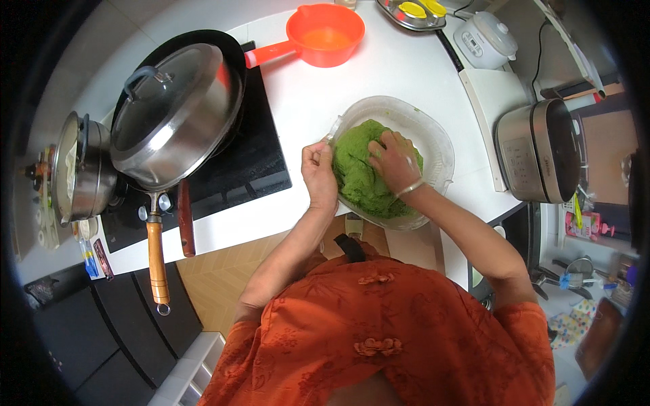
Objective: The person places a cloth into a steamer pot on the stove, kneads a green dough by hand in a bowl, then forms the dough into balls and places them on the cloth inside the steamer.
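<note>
A large mass of green dough (358, 167) fills the left part of a clear plastic basin (441, 147). The basin stands at the front edge of the white countertop. My left hand (320, 170) grips the basin's left rim, thumb uppermost. Into the top of the dough press the curled fingers of my right hand (396, 160), which hides part of it. A pale bangle circles the right wrist. Cracks and folds run through the dough's surface, and the basin's right side shows bare wall with a few green specks.
Behind the basin sits an orange plastic dipper (325, 35). To the left, a lidded wok (172, 122) and a steel pot (94, 162) stand by a black cooktop (254, 157), handles jutting past the edge. A rice cooker (538, 152) and a small white cooker (485, 40) are on the right.
</note>
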Available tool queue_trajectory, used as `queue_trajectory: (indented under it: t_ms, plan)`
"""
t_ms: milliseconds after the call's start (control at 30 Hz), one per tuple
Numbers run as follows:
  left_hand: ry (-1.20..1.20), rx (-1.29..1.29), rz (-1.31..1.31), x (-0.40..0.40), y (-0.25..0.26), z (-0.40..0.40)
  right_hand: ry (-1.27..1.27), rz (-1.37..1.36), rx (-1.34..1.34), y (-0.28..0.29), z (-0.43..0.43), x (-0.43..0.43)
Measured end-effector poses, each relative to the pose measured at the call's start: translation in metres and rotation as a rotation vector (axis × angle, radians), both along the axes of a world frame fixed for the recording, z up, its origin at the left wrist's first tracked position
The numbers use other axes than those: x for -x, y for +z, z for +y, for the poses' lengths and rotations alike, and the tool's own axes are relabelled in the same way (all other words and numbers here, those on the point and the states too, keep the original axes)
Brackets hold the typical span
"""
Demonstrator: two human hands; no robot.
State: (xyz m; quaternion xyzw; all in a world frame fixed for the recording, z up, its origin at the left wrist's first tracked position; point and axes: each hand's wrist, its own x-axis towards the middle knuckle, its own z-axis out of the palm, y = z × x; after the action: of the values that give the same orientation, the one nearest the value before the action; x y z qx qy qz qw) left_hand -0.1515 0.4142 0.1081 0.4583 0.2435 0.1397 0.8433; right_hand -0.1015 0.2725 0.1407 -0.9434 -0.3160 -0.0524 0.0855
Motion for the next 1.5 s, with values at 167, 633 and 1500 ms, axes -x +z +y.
queue_trajectory:
  t_ms: [167,633,1500]
  plan:
    - [-0.021,-0.017,-0.056,0.0,-0.001,0.003,-0.032,0.124,0.097,0.004,0.004,-0.015]
    - [-0.029,-0.045,-0.018,-0.001,-0.008,0.003,0.162,0.544,-0.153,-0.031,0.004,-0.106]
    - [-0.063,-0.081,-0.055,-0.001,-0.01,0.005,-0.097,0.276,-0.138,0.06,-0.061,-0.039]
